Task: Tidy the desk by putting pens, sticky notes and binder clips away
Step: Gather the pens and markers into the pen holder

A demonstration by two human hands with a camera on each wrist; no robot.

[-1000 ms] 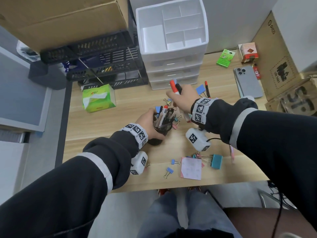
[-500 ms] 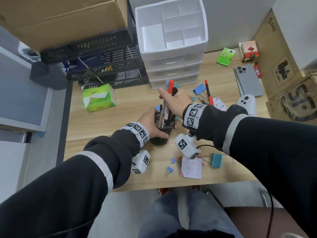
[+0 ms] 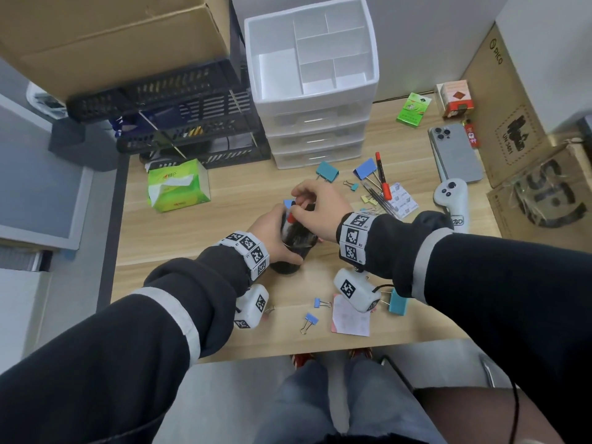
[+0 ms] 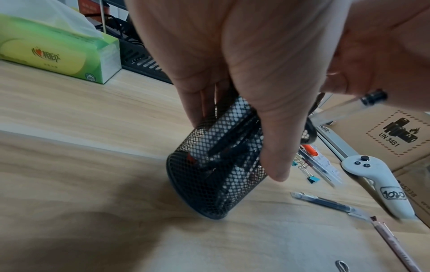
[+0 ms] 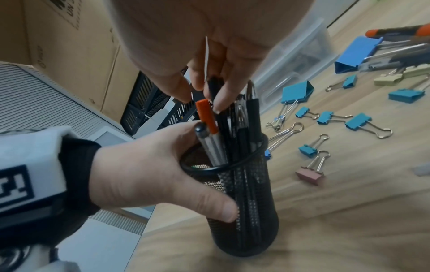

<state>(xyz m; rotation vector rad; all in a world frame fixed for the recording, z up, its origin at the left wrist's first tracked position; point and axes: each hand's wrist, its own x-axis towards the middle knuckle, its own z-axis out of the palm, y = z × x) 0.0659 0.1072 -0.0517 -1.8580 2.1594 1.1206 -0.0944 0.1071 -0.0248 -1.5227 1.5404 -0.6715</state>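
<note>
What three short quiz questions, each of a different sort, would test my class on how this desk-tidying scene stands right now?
1. True or false: the left hand grips the black mesh pen holder.
2. Multiple choice: the right hand has its fingertips on
A. the tissue pack
B. the phone
C. the tops of the pens in the holder
3. Fill in: the binder clips lie loose on the ____.

Key
1. True: fingers and thumb wrap its side.
2. C.
3. Desk: none has been put away in the white drawer organiser as far as the head view shows.
</note>
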